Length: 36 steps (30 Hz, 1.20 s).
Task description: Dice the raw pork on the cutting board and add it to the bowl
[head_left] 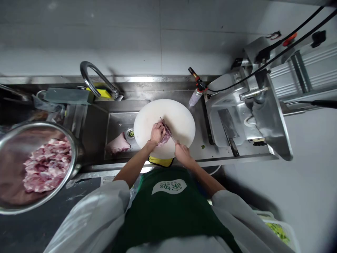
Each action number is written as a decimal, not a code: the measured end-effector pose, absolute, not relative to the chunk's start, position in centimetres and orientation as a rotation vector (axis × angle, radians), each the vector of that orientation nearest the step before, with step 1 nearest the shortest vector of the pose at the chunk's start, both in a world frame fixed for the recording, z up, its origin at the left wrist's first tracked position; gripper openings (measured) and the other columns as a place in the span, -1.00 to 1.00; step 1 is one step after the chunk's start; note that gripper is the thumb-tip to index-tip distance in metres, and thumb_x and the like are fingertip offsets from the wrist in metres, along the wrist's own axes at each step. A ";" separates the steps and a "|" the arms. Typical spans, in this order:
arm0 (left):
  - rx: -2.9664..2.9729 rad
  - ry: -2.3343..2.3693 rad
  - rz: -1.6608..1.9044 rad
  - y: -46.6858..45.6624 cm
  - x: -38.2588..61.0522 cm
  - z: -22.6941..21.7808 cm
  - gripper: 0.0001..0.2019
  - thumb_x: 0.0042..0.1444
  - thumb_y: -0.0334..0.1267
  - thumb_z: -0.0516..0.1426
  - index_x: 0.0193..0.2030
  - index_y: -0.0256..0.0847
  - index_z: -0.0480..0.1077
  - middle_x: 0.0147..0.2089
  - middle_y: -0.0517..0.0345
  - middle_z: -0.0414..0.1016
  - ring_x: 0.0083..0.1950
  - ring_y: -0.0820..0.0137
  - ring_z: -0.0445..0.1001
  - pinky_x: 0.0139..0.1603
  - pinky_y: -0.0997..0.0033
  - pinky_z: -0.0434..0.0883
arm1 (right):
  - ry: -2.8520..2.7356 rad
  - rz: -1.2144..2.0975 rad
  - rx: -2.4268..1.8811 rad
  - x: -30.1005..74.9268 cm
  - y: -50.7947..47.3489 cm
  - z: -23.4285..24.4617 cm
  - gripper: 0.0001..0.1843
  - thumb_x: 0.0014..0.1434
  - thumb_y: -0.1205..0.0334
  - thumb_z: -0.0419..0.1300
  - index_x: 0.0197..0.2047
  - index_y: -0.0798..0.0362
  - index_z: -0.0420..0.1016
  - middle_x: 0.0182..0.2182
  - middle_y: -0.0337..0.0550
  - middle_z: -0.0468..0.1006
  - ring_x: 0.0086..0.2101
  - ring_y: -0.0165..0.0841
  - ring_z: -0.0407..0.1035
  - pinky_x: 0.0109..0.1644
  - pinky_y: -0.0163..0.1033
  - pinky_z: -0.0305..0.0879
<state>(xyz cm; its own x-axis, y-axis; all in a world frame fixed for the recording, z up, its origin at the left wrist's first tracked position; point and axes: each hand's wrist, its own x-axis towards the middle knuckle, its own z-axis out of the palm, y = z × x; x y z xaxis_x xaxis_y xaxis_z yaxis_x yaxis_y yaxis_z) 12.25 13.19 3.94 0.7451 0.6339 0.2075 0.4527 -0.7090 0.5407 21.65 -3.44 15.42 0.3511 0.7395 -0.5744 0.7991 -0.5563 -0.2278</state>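
Observation:
On a round white cutting board point(181, 117) lies a piece of raw meat point(165, 139). My left hand point(157, 133) presses down on the meat with its fingers curled over it. A knife point(167, 129) is gripped by its handle in my right hand point(182, 153). Its blade slants up and left across the meat, close beside my left fingers. How deep the edge sits in the meat I cannot tell. Another chunk of meat with pale skin point(118, 143) rests in the sink point(119, 121), left of the board.
A large metal bowl point(75, 147) with cut meat stands at the left. A curved faucet point(89, 72) rises behind the sink. Right of the board are a blowtorch point(197, 92), a cleaver point(228, 126) on a plastic tray and a metal slicing machine point(268, 116).

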 end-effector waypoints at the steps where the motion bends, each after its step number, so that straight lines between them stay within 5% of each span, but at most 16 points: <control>1: 2.475 0.804 0.534 13.3 12.1 3.8 -0.80 0.33 -0.32 0.07 -0.32 -0.09 0.44 -0.07 -0.03 0.49 -0.03 0.14 0.41 0.09 -0.03 0.40 | 1.454 -0.994 2.502 21.8 -2.3 15.4 -0.52 0.37 0.51 -0.13 0.27 0.21 0.35 -0.04 0.23 0.64 0.01 -0.11 0.56 0.06 -0.15 0.39; 12: 2.399 0.862 0.581 13.0 12.2 3.5 -0.80 0.32 -0.35 0.08 -0.34 -0.13 0.43 -0.11 -0.02 0.48 -0.05 0.18 0.40 0.03 0.04 0.40 | 1.466 -1.100 2.455 24.6 -3.5 14.6 -0.68 0.52 0.26 -0.12 0.13 0.18 0.37 -0.12 0.16 0.63 -0.05 -0.12 0.56 -0.04 -0.21 0.33; 18: 2.372 0.832 0.622 13.1 12.1 3.2 -0.81 0.32 -0.35 0.07 -0.30 -0.09 0.45 -0.07 -0.01 0.50 0.01 0.17 0.40 0.10 0.00 0.41 | 1.553 -1.053 2.525 24.6 2.6 13.4 -0.66 0.52 0.24 -0.13 0.16 0.15 0.37 0.00 0.18 0.61 0.02 -0.11 0.53 0.01 -0.19 0.32; 26: 2.288 0.851 0.588 12.9 12.3 3.4 -0.81 0.31 -0.34 0.07 -0.33 -0.08 0.43 -0.08 -0.02 0.50 0.01 0.13 0.39 0.14 -0.09 0.38 | 1.363 -1.155 2.475 24.1 -5.1 13.4 -0.66 0.53 0.22 -0.14 0.14 0.19 0.35 -0.12 0.16 0.63 -0.09 -0.12 0.56 -0.06 -0.20 0.33; 32: 2.273 0.783 0.559 13.1 11.7 3.3 -0.85 0.28 -0.30 0.09 -0.31 -0.09 0.45 -0.07 -0.02 0.50 0.01 0.14 0.40 0.16 -0.06 0.37 | 1.564 -1.057 2.649 24.6 5.0 11.1 -0.67 0.52 0.24 -0.10 0.12 0.14 0.42 0.01 0.14 0.61 0.03 -0.15 0.52 0.03 -0.25 0.34; 36: 2.292 0.804 0.552 13.3 11.0 3.5 -0.89 0.27 -0.22 0.12 -0.21 -0.10 0.48 -0.06 -0.01 0.51 0.02 0.15 0.41 0.12 0.01 0.40 | 1.523 -1.201 2.655 29.0 6.6 11.1 -0.71 0.50 0.14 0.02 0.07 0.12 0.46 -0.12 0.02 0.66 -0.21 -0.23 0.59 -0.15 -0.32 0.37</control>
